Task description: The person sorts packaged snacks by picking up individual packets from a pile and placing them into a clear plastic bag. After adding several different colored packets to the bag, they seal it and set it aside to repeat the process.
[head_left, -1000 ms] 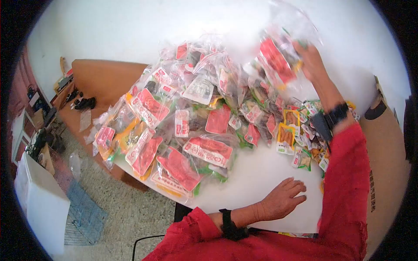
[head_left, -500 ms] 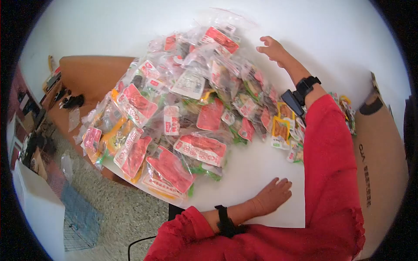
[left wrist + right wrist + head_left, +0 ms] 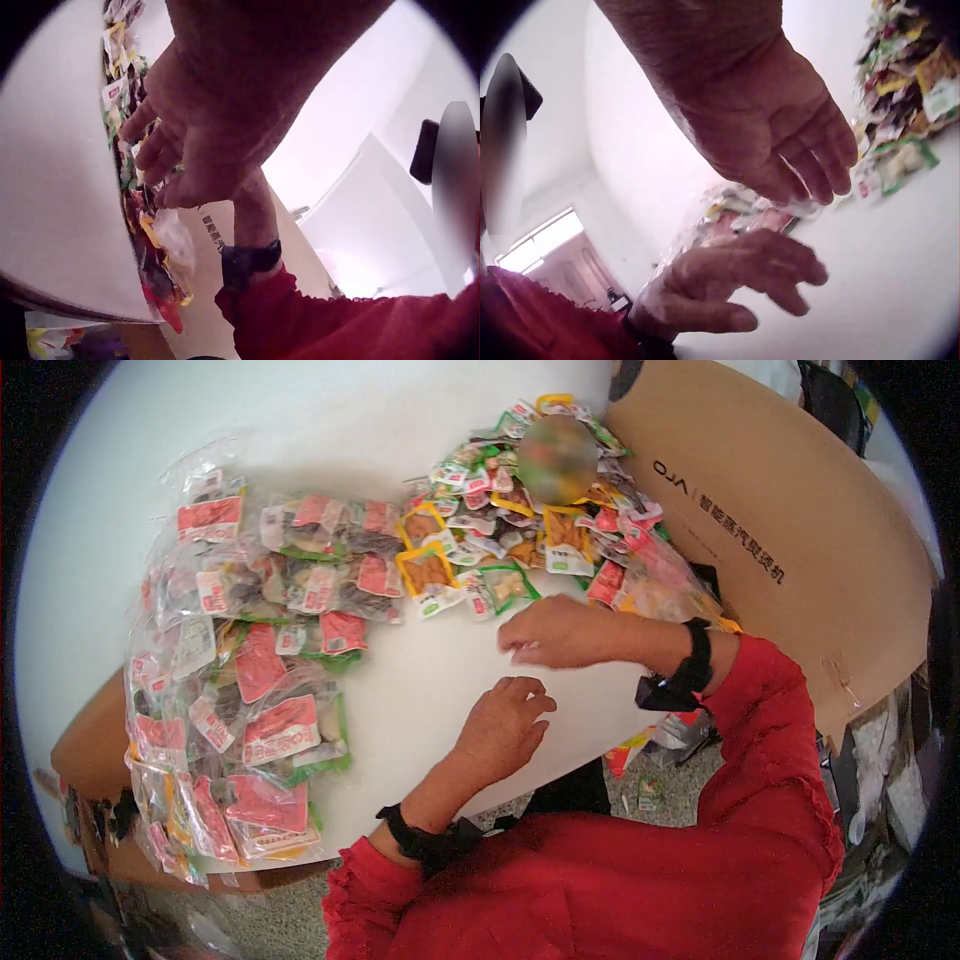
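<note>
In the head view my left hand (image 3: 503, 732) is low over the near part of the white table (image 3: 415, 710), its fingers loosely bent and nothing between them. My right hand (image 3: 565, 632) is just beyond it, fingers bent downward and relaxed, with no packet seen in its grasp. Closest to the right hand is a green-edged snack packet (image 3: 508, 586) at the front of a heap of small snack packets (image 3: 480, 500). Left of both hands, filled clear plastic bags (image 3: 270, 660) with red-and-white labels are piled up. The right wrist view shows both hands, the left hand (image 3: 727, 281) below the right hand (image 3: 780, 127).
A large cardboard box (image 3: 760, 510) with printed lettering stands along the right side. A clear plastic bag (image 3: 670, 585) lies between the small packets and the box. Brown cardboard (image 3: 95, 740) shows at the left table edge. Below the table is a speckled floor (image 3: 675, 775).
My right hand let go of a filled clear bag on top of the pile, then came back toward the left hand. The head view has turned right, showing more small packets and the box.
</note>
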{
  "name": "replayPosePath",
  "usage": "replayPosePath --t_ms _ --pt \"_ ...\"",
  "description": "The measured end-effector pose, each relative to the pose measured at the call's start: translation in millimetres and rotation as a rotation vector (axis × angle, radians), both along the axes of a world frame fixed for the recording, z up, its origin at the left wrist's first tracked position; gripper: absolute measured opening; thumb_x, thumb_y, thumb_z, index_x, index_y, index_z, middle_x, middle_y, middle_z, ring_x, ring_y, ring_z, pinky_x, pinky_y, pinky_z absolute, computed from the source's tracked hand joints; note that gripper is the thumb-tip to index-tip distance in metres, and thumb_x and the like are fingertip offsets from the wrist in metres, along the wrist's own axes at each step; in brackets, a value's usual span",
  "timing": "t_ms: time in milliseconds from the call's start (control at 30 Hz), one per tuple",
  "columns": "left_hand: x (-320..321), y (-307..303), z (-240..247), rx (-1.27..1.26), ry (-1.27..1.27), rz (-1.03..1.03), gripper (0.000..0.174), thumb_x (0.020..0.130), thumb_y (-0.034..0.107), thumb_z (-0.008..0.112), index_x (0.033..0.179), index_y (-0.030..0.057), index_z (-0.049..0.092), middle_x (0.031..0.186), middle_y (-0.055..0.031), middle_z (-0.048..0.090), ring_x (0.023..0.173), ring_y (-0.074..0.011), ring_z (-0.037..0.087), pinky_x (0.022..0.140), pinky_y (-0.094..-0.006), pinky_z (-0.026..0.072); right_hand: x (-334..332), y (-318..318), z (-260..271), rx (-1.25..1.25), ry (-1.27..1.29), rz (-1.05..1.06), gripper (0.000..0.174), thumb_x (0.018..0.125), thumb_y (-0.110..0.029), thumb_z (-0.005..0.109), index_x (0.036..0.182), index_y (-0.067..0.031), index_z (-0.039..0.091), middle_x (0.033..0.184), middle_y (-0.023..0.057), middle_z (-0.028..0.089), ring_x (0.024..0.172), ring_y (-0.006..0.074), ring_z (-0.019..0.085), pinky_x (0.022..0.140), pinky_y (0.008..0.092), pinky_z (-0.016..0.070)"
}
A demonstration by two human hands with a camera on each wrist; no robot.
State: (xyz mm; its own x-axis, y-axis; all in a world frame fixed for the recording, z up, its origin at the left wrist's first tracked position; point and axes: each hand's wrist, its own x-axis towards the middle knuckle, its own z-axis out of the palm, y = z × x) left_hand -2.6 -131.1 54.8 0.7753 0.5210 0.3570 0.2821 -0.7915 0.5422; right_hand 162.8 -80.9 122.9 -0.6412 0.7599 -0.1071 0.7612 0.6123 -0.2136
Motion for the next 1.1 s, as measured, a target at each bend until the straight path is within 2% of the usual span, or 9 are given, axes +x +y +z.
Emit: replayPosePath --t_ms 167,233,300,367,467,633,867,933,1100 --pt "23 28 -6 -0.142 -0.137 -0.082 0.015 0.076 0.006 0.054 0.091 0.0066 0.055 0.097 -0.0086 0.054 0.097 -0.0227 0.05 0.086 -0.033 0.0399 141 23 16 0.457 -0.082 -0.187 0.018 0.073 -0.019 0.053 0.083 -0.0045 0.054 0.08 0.0149 0.056 0.072 0.0315 0.054 0.062 0.0385 0.0431" --pt "28 42 -13 -0.382 -0.204 -0.072 0.014 0.078 0.006 0.053 0.092 0.0056 0.055 0.096 -0.0068 0.055 0.096 -0.0202 0.05 0.085 -0.0314 0.0401 178 12 38 0.257 0.099 -0.638 0.016 0.071 -0.015 0.055 0.081 -0.0039 0.055 0.078 0.0159 0.056 0.068 0.0283 0.054 0.061 0.0363 0.0428" --pt "31 56 -25 -0.716 -0.375 -0.117 0.015 0.084 0.008 0.047 0.094 0.0031 0.055 0.091 -0.0033 0.057 0.089 -0.0146 0.054 0.082 -0.0284 0.0421 217 14 45 0.215 -0.139 -0.7 0.016 0.071 -0.014 0.056 0.083 -0.0039 0.056 0.077 0.0152 0.056 0.068 0.0272 0.054 0.061 0.0357 0.043" --pt "28 60 -28 -0.915 -0.483 -0.115 0.015 0.084 0.009 0.046 0.095 0.0033 0.055 0.09 -0.0042 0.058 0.086 -0.0149 0.055 0.081 -0.0287 0.043 217 6 52 0.169 -0.381 -0.751 0.017 0.07 -0.012 0.057 0.085 -0.0039 0.056 0.075 0.0145 0.057 0.068 0.026 0.054 0.062 0.0351 0.0431" --pt "24 67 -40 -1.16 -0.628 -0.078 0.018 0.086 0.014 0.046 0.096 0.0033 0.055 0.088 -0.0065 0.059 0.081 -0.0157 0.057 0.077 -0.0296 0.0451 201 -14 46 -0.157 0.125 -0.769 0.025 0.071 -0.011 0.058 0.094 -0.0028 0.056 0.086 0.0133 0.058 0.079 0.0256 0.055 0.068 0.034 0.0436" --pt "18 74 -46 -1.328 -0.699 -0.2 0.025 0.084 0.02 0.049 0.101 0.0012 0.052 0.09 -0.0091 0.058 0.081 -0.0174 0.057 0.076 -0.0295 0.0452 154 -37 20 0.478 -0.172 -0.288 0.042 0.066 -0.019 0.064 0.103 -0.0029 0.054 0.107 0.0187 0.05 0.099 0.0291 0.049 0.083 0.0393 0.0407" --pt "14 72 -39 -1.346 -0.567 -0.349 0.033 0.084 0.027 0.048 0.102 0.0005 0.051 0.091 -0.0097 0.057 0.082 -0.0172 0.056 0.076 -0.0289 0.0444 156 -11 29 0.39 -0.46 -0.643 0.02 0.076 -0.017 0.051 0.087 -0.0001 0.051 0.081 0.0145 0.053 0.081 0.0326 0.052 0.074 0.038 0.0428" --pt "14 73 -40 -1.355 -0.598 -0.342 0.033 0.084 0.028 0.048 0.102 0.0005 0.05 0.091 -0.0097 0.057 0.082 -0.0173 0.056 0.076 -0.0289 0.0444 139 -14 62 0.354 0.081 -0.838 0.021 0.078 -0.019 0.05 0.089 -0.0005 0.051 0.077 0.0138 0.055 0.079 0.0314 0.054 0.073 0.038 0.0433" --pt "11 78 -43 -1.42 -0.713 -0.386 0.027 0.085 0.022 0.045 0.102 0.0007 0.051 0.09 -0.0093 0.057 0.082 -0.017 0.056 0.075 -0.0277 0.0448 110 -26 76 0.416 -0.19 -0.603 0.027 0.079 -0.022 0.05 0.093 0.0007 0.05 0.083 0.0167 0.056 0.083 0.0338 0.054 0.073 0.0386 0.0433"
